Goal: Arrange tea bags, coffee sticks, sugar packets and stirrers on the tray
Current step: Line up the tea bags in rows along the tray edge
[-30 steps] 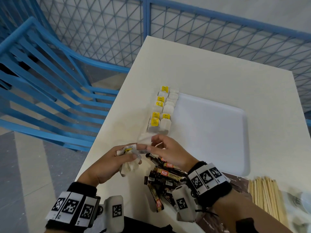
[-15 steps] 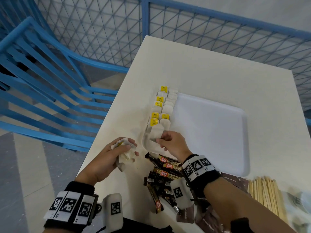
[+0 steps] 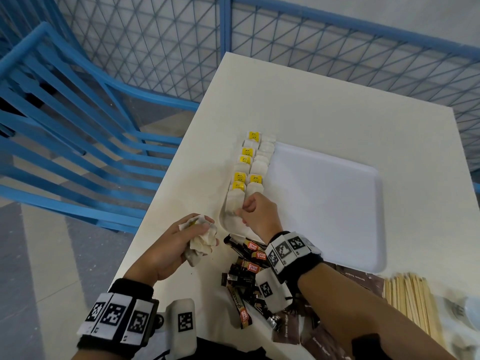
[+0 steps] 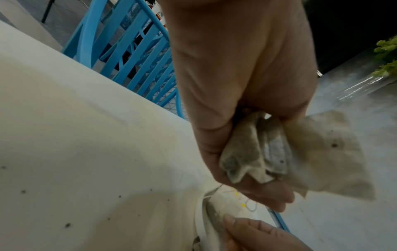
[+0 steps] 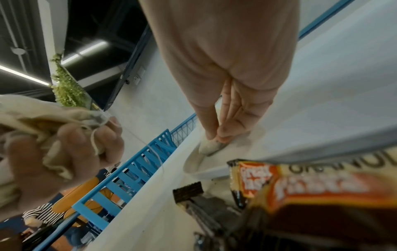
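A white tray (image 3: 324,203) lies on the table, with tea bags (image 3: 253,165) in two columns along its left edge, some showing yellow tags. My right hand (image 3: 241,207) pinches one tea bag (image 3: 234,202) at the near end of the left column; in the right wrist view the thumb and fingertips (image 5: 223,135) meet on that bag (image 5: 209,146), which touches the tray. To the left of the tray, my left hand (image 3: 200,229) grips a crumpled bunch of tea bags (image 4: 257,152) above the table.
A pile of brown coffee sticks (image 3: 246,271) lies under my right wrist, just in front of the tray. Brown packets (image 3: 350,279) and a bundle of wooden stirrers (image 3: 413,305) sit at the near right. A blue chair (image 3: 65,120) stands left of the table, with a blue mesh fence behind.
My right hand took a tea bag from the bunch in my left hand, carried it forward and set it down on the tray's near left corner. The left hand stayed put.
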### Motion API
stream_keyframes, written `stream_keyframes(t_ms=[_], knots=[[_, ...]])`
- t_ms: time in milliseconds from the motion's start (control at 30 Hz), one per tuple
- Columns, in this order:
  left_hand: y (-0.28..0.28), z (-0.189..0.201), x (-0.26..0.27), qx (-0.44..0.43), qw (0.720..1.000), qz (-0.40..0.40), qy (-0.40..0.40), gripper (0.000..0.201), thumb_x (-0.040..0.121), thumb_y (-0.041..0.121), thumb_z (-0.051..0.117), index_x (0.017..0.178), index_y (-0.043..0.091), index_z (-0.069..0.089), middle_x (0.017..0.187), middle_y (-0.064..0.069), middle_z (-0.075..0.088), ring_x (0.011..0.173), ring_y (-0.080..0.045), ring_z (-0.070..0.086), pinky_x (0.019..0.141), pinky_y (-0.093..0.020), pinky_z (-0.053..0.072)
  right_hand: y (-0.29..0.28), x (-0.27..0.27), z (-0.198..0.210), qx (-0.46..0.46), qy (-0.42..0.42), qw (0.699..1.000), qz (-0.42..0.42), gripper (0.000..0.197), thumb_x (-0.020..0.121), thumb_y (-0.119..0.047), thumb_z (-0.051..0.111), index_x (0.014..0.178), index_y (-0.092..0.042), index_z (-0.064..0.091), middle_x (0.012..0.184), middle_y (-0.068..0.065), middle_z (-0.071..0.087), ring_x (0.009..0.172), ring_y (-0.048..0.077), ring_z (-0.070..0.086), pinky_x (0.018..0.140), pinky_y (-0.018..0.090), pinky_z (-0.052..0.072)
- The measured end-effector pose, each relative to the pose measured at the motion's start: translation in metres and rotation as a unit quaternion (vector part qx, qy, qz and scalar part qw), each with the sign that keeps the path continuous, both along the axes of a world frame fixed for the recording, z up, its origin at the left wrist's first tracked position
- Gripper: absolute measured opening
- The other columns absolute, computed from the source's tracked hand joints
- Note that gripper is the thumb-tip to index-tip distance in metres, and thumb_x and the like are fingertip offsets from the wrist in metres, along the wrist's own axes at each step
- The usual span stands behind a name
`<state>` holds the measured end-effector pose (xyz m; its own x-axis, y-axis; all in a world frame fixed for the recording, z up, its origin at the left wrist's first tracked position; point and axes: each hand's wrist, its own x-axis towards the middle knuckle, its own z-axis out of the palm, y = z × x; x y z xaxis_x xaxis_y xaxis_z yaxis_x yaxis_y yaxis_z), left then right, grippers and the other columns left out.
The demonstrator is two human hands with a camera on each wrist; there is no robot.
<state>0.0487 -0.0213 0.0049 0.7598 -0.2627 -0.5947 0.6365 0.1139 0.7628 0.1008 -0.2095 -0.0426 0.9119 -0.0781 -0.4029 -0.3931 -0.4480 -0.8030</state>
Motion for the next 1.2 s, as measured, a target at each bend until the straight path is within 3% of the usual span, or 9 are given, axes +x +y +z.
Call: stream_keyframes(t_ms=[100, 300, 467, 600, 733, 867, 1000, 1100, 1200], knots=[[-0.002, -0.001, 0.002, -0.001, 1.000, 0.013, 0.006, 0.020, 0.080, 0.026, 0.061, 0.094, 0.012, 0.059, 0.081, -0.016, 0.066, 0.078, -0.029, 0.050, 0.058, -0.028, 0.034, -0.001, -0.003, 0.008, -0.004, -0.026, 1.000, 0.011, 0.019, 0.080, -0.012, 0.070, 0.088, -0.012, 0.053, 0.069, -0.001, 0.057, 0.070, 0.019, 0.060, 0.071, 0.031, 0.053], [-0.009, 0.002, 0.006, 0.019, 0.999, 0.025, 0.010, 0.012, 0.094, 0.018, 0.050, 0.094, 0.009, 0.058, 0.079, -0.021, 0.057, 0.051, -0.015, 0.053, 0.041, -0.016, 0.030, 0.001, -0.030, 0.049, 0.034, -0.119, 0.974, 0.188, 0.019, 0.084, -0.013, 0.067, 0.101, -0.013, 0.059, 0.081, -0.005, 0.057, 0.063, 0.006, 0.052, 0.061, 0.011, 0.043], [-0.013, 0.004, 0.006, 0.027, 0.999, 0.017, -0.010, 0.016, 0.093, 0.020, 0.050, 0.097, 0.007, 0.057, 0.079, -0.018, 0.053, 0.056, -0.016, 0.050, 0.044, -0.021, 0.035, 0.001, -0.056, 0.066, 0.037, -0.196, 0.925, 0.323, 0.036, 0.079, -0.027, 0.074, 0.108, -0.013, 0.059, 0.102, -0.001, 0.055, 0.087, 0.002, 0.048, 0.078, 0.010, 0.039], [-0.017, 0.005, 0.006, 0.014, 1.000, 0.010, 0.003, 0.017, 0.095, 0.023, 0.048, 0.094, 0.009, 0.056, 0.077, -0.018, 0.053, 0.052, -0.015, 0.047, 0.042, -0.018, 0.035, 0.001, -0.057, 0.061, 0.020, -0.218, 0.936, 0.274, 0.038, 0.081, -0.032, 0.070, 0.115, -0.020, 0.057, 0.105, -0.007, 0.048, 0.091, -0.006, 0.042, 0.080, 0.005, 0.033], [-0.022, 0.009, 0.004, 0.008, 1.000, 0.003, 0.003, 0.026, 0.095, 0.032, 0.044, 0.092, 0.008, 0.053, 0.060, -0.007, 0.055, 0.049, -0.013, 0.054, 0.038, -0.015, 0.036, -0.001, -0.057, 0.057, 0.041, -0.239, 0.940, 0.239, 0.020, 0.087, -0.024, 0.065, 0.107, -0.022, 0.063, 0.099, -0.004, 0.053, 0.085, 0.000, 0.050, 0.075, 0.010, 0.041], [-0.023, 0.013, 0.003, -0.003, 1.000, 0.010, 0.011, 0.028, 0.091, 0.036, 0.046, 0.094, 0.009, 0.054, 0.069, -0.008, 0.059, 0.051, -0.014, 0.055, 0.038, -0.016, 0.035, -0.002, -0.056, 0.055, 0.080, -0.247, 0.949, 0.178, 0.010, 0.086, -0.018, 0.066, 0.093, -0.013, 0.070, 0.088, 0.002, 0.062, 0.077, 0.009, 0.058, 0.068, 0.017, 0.048], [-0.021, 0.011, 0.003, -0.012, 0.999, 0.047, 0.023, 0.021, 0.090, 0.030, 0.049, 0.093, 0.010, 0.056, 0.072, -0.015, 0.055, 0.055, -0.018, 0.053, 0.040, -0.016, 0.030, -0.004, -0.057, 0.061, 0.139, -0.185, 0.963, 0.142, 0.007, 0.088, -0.015, 0.063, 0.090, -0.011, 0.068, 0.081, -0.004, 0.068, 0.074, 0.005, 0.063, 0.070, 0.017, 0.051], [-0.022, 0.008, 0.002, -0.010, 0.997, 0.070, 0.017, 0.017, 0.096, 0.018, 0.046, 0.092, 0.007, 0.059, 0.073, -0.012, 0.058, 0.057, -0.015, 0.059, 0.043, -0.019, 0.044, -0.005, -0.056, 0.062, 0.166, -0.152, 0.967, 0.116, 0.005, 0.091, -0.018, 0.059, 0.088, -0.022, 0.061, 0.084, -0.002, 0.069, 0.077, 0.013, 0.065, 0.074, 0.027, 0.055], [-0.018, 0.004, 0.002, -0.019, 0.996, 0.083, 0.018, 0.014, 0.095, 0.013, 0.048, 0.088, 0.006, 0.059, 0.078, -0.010, 0.065, 0.065, -0.013, 0.068, 0.056, -0.020, 0.054, -0.009, -0.051, 0.058, 0.217, -0.111, 0.967, 0.073, 0.004, 0.093, -0.015, 0.054, 0.092, -0.015, 0.057, 0.084, 0.002, 0.066, 0.078, 0.017, 0.065, 0.069, 0.028, 0.056]])
